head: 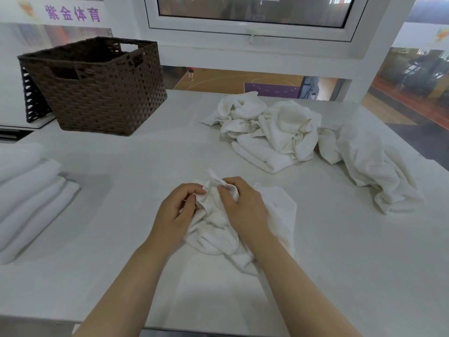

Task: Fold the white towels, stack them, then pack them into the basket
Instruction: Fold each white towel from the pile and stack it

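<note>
Partly done — a stack of folded towels (29, 198) lies at the counter's (136, 152) left edge, the wicker basket (97, 86) waits at its far-left corner. Both the left hand (175, 215) and right hand (243, 205) pinch a crumpled white towel (213, 229) near the front edge. Unfolded towels (279, 132) remain far right — nothing visibly packed.

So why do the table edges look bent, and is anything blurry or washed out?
Head view: the wide-angle lens bows the table edges; the folded towels at left are smeared and overexposed; the hands and crumpled towel look fairly sharp; lighting is soft with faint shadows.
</note>
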A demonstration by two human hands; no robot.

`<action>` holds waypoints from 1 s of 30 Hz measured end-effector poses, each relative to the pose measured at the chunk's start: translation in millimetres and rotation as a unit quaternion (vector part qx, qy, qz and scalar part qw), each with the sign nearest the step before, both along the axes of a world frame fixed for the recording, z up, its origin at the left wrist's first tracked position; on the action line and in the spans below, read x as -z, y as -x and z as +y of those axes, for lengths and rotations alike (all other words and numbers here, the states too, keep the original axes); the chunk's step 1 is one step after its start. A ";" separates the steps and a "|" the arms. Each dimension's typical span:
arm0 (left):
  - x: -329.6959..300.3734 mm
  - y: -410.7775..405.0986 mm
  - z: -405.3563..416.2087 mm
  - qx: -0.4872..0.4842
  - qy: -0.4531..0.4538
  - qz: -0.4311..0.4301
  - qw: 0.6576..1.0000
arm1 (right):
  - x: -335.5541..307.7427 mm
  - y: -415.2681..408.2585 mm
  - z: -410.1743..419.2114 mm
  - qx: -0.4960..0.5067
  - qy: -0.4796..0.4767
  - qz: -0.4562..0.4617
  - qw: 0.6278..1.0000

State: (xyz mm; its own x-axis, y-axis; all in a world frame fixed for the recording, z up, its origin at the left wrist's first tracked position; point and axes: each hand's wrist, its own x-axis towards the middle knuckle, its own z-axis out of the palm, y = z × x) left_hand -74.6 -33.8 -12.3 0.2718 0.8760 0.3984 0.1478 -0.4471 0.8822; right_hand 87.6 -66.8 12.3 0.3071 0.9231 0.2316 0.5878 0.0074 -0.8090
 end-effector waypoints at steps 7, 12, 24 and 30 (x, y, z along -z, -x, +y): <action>0.3 -5.1 0.3 0.000 -0.033 0.042 0.999 | 18.7 3.1 -9.4 -0.012 -0.114 0.001 0.993; -2.0 -5.4 -0.2 0.017 -0.062 0.039 0.997 | 22.1 3.4 -7.3 0.004 -0.134 0.002 0.991; 0.6 -5.2 -1.1 -0.015 -0.085 0.109 0.990 | 22.1 1.0 -7.4 -0.040 -0.093 -0.070 0.992; -0.3 -4.0 0.4 -0.057 -0.082 0.077 0.992 | 21.7 1.1 -6.7 -0.042 -0.083 -0.085 0.992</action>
